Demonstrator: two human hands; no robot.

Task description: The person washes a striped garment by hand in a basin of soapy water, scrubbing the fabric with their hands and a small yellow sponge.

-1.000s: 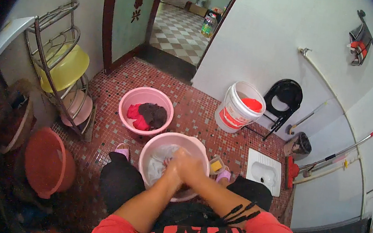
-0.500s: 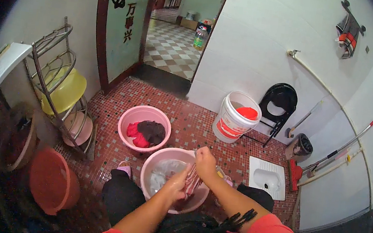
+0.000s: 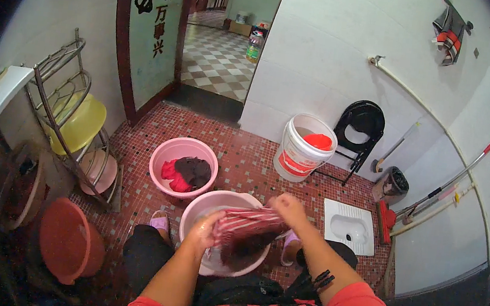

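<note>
A red-and-white striped cloth (image 3: 252, 221) is stretched between my hands above a pink basin (image 3: 196, 203) between my feet. Its lower part looks dark and hangs down into the basin. My left hand (image 3: 207, 231) is closed on the cloth's left end. Gripping the upper right end is my right hand (image 3: 288, 210), slightly smeared by motion. Much of the basin's inside is hidden by the cloth. Farther off to the left, a second pink basin (image 3: 157, 154) holds a red garment (image 3: 174, 176) and a dark garment (image 3: 195, 172).
A white bucket (image 3: 292, 158) with a red thing inside stands beyond the basins, near a black folding chair (image 3: 362, 119). Right of me lie a squat toilet (image 3: 350, 228) and a red-headed broom (image 3: 385, 217). A metal rack (image 3: 52, 95) and a reddish tub (image 3: 68, 242) are left.
My hands have moved apart, and the bunched striped cloth is now spread out between them. My right hand has shifted right. The view has shifted slightly.
</note>
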